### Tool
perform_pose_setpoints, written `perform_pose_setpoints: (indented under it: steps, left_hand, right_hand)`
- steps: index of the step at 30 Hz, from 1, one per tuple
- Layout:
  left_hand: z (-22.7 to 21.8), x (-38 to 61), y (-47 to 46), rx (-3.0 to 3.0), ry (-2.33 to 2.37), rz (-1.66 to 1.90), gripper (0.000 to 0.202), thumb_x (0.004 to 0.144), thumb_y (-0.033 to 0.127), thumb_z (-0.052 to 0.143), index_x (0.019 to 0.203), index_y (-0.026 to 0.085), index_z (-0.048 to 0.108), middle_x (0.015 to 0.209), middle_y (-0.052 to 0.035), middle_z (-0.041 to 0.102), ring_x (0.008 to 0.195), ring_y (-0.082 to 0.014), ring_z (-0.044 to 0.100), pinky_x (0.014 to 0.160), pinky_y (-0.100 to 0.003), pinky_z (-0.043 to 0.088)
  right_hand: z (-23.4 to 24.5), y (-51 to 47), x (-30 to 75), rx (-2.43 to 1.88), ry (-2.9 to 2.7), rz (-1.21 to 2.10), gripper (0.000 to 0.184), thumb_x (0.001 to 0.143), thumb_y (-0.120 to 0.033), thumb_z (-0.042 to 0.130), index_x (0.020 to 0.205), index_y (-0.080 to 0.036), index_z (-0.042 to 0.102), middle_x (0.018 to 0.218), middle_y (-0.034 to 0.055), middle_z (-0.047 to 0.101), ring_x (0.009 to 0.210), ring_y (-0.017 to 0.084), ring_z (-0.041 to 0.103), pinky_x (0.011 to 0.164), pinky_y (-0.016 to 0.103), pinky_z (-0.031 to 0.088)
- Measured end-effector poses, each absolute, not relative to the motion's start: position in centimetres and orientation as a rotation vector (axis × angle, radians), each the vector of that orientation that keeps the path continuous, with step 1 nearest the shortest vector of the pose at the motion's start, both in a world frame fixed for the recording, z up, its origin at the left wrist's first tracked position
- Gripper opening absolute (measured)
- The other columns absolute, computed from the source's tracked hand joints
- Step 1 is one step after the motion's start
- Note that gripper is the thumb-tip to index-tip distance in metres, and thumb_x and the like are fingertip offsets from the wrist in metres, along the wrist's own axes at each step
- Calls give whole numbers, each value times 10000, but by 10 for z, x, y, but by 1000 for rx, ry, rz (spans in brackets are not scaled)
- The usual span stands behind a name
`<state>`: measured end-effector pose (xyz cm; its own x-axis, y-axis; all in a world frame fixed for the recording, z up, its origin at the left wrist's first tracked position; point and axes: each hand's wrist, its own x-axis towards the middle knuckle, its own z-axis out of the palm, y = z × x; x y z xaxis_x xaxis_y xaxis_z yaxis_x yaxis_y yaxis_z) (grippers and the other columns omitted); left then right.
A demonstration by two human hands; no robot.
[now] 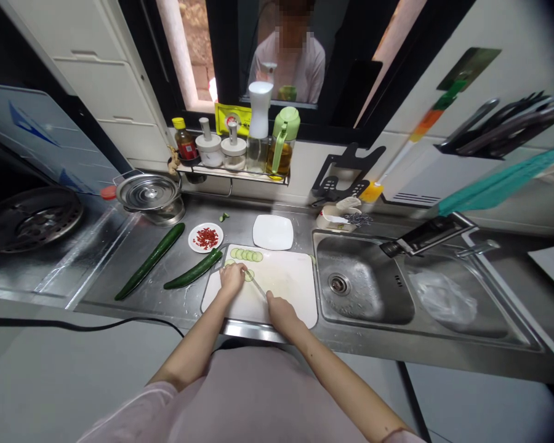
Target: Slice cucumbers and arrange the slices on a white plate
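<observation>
On the white cutting board (286,289), my left hand (232,280) is closed with bent fingers pressed down on cucumber, most of it hidden beneath them. Pale cucumber shows just behind the knuckles. A cucumber slice (250,276) lies at the fingertips, against the knife (258,287). My right hand (282,314) is wrapped round the knife's handle, the blade angled up and left toward my left hand. Overlapping cucumber slices (246,254) form a row at the board's far left. Left of the board are a shorter cucumber (194,271) and a long whole cucumber (151,261).
A plate of chopped red chillies (205,238) and a white square dish (272,232) stand behind the board. To the right is the sink (364,295), with a plastic bag (443,298) in its second basin. A lidded steel pot (151,197) stands at back left, below the condiment rack (235,170).
</observation>
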<state>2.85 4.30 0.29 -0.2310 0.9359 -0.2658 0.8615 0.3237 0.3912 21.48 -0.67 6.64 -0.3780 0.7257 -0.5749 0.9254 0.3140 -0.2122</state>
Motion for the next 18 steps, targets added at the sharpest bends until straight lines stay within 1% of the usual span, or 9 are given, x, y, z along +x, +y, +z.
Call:
perform_pose_setpoints:
  steps: [4, 8, 12, 18]
  left_hand:
    - [5, 28, 43, 1595, 2150, 211, 308, 827, 187, 468, 988, 282, 713, 1054, -54, 703, 1068, -244, 568, 922, -390, 344]
    - [7, 28, 43, 1617, 2154, 203, 301, 823, 182, 470, 973, 280, 712, 1044, -55, 702, 1060, -244, 568, 918, -393, 340]
    - [7, 28, 43, 1618, 2155, 194, 281, 815, 187, 489, 978, 267, 704, 1028, -63, 700, 1055, -245, 561, 917, -393, 331]
    - [8, 32, 41, 1630, 2187, 192, 243, 823, 219, 496, 972, 252, 686, 1013, -69, 691, 1046, -256, 551, 901, -394, 322]
  right_hand:
    - [69, -5, 214, 1464, 2209, -736, 409, 826, -29, 393, 1220, -131, 432, 1004, 172, 670, 949, 252, 646, 736, 315, 442]
    - [70, -6, 215, 1456, 2214, -715, 427, 818, -20, 384, 1228, -134, 423, 997, 163, 672, 949, 247, 646, 728, 308, 440]
    - [68, -11, 220, 1466, 2214, -705, 393, 838, -25, 354, 1208, -135, 427, 993, 156, 671, 940, 234, 644, 717, 292, 424]
    - [65, -21, 228, 1487, 2196, -726, 375, 835, -36, 375, 1191, -139, 433, 973, 159, 670, 918, 225, 642, 701, 282, 402]
